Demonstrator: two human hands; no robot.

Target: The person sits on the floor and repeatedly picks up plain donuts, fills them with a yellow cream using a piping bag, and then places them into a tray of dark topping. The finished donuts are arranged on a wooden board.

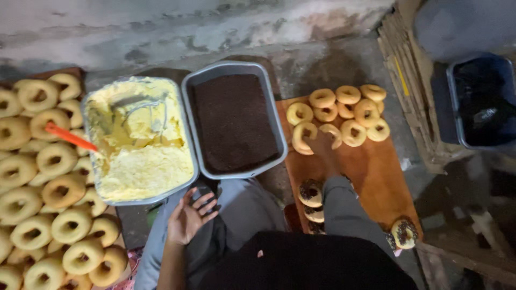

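Doughnuts fill both sides of this scene, seen from above a seated person in grey trousers. On the left lies a big heap of plain rings (48, 182), and just right of it stands a metal tray of pale yellow cream (141, 140) with an orange-handled tool (70, 137) resting in it. Touching that tray on its right is a second metal tray of dark brown crumbs (234, 122). The left hand (188, 217) hangs near the person's left knee, just below the near edge of the cream tray, palm up, fingers spread and loosely curled, holding nothing. Farther right, a wooden board (376, 172) carries a small cluster of plain doughnuts (349, 110) at its far end. The right hand (322, 144) reaches into that cluster; its fingers are closed around one plain ring (303, 137). Crumb-coated doughnuts (312, 196) sit stacked at the board's near left edge beside the right forearm, and another coated one (404, 233) lies at the near right corner.
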